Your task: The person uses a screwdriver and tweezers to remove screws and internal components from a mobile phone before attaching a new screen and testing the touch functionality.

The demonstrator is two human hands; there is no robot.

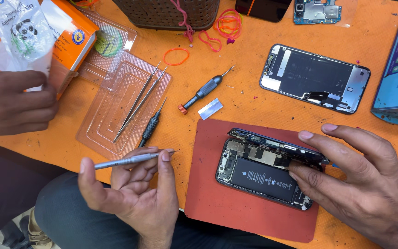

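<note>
So the opened phone [261, 173] sits right of centre, low in the frame, on a red mat [217, 203] over the orange table [236, 103]. Back's already off and you can see the black battery and the board inside. The screen half looks lifted along the top edge, hinged up a bit, and the right hand [360, 184] is on it: fingers spread over the upper right corner, thumb pressing near the battery's right end. Not a closed grip, more of a steadying hold on the phone.

The left hand [132, 193], bottom centre-left, is palm up with a thin silver screwdriver [127, 160] pinched between thumb and fingertips, tip pointing right toward the phone but well short of it.

Progress-wise I'd say it's mid-teardown: shell is open, but battery and board look like they're in place, so removal of the insides seems left to do. Can't tell which screws are out, too small.

Other stuff: a second stripped phone frame [316, 78] upper right, a black screwdriver with a red cap [203, 91] in the middle, a small metal blade [210, 109] just below it, tweezers [139, 103] and another driver [152, 124] on a clear plastic tray [102, 120] centre-left. Somebody else's hand [12, 101] comes in at the far left edge, by an orange box [72, 34].
</note>
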